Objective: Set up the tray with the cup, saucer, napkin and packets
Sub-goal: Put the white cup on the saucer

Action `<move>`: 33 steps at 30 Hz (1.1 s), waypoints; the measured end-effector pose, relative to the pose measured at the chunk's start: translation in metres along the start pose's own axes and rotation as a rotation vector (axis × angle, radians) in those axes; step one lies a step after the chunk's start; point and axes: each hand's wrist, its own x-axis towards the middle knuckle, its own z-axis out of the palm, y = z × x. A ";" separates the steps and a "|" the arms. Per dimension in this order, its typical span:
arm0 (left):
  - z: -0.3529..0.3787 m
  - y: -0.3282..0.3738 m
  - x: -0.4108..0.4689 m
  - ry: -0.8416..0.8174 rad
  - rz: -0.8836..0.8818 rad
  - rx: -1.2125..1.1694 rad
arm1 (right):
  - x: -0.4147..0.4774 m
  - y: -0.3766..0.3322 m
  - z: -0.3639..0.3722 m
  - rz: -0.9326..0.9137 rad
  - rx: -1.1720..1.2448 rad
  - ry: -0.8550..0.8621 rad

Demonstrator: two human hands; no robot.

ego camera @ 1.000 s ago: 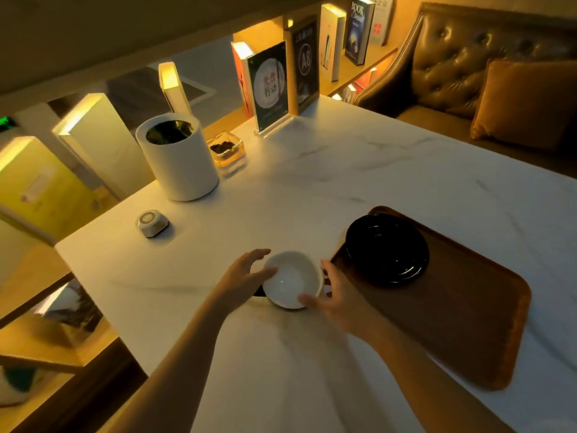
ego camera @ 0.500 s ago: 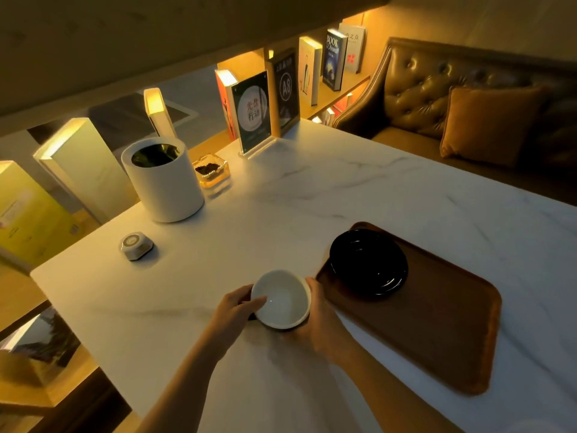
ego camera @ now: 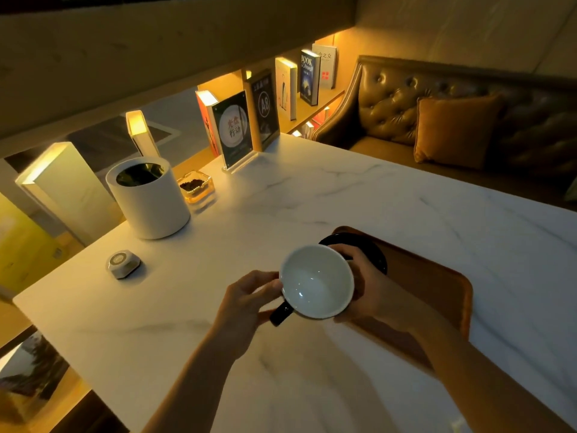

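A cup (ego camera: 317, 282), white inside with a dark outside and a dark handle, is lifted off the marble table between both hands. My left hand (ego camera: 246, 300) grips its left side by the handle. My right hand (ego camera: 371, 285) wraps its right side. Just behind the cup a black saucer (ego camera: 373, 248) lies on the near-left corner of a brown wooden tray (ego camera: 437, 285); my right hand and the cup hide much of the saucer. No napkin or packets show in view.
At the table's far left stand a white cylindrical bin (ego camera: 150, 198), a small glass dish (ego camera: 196, 186), a call button (ego camera: 122, 263) and upright acrylic signs (ego camera: 235, 132). A leather sofa with a cushion (ego camera: 452, 129) sits beyond the table's far edge.
Both hands closed on the cup, raised it off the table and carried it right toward the saucer. The camera view also shifted.
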 end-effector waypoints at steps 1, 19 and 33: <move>0.006 0.000 -0.001 -0.053 -0.034 -0.056 | -0.004 -0.003 -0.006 -0.010 -0.004 -0.008; 0.034 -0.030 0.006 -0.295 -0.273 -0.291 | -0.042 0.021 -0.034 0.018 -0.010 0.097; 0.045 -0.015 0.055 -0.291 -0.234 -0.020 | -0.010 0.052 -0.015 0.009 -0.001 0.417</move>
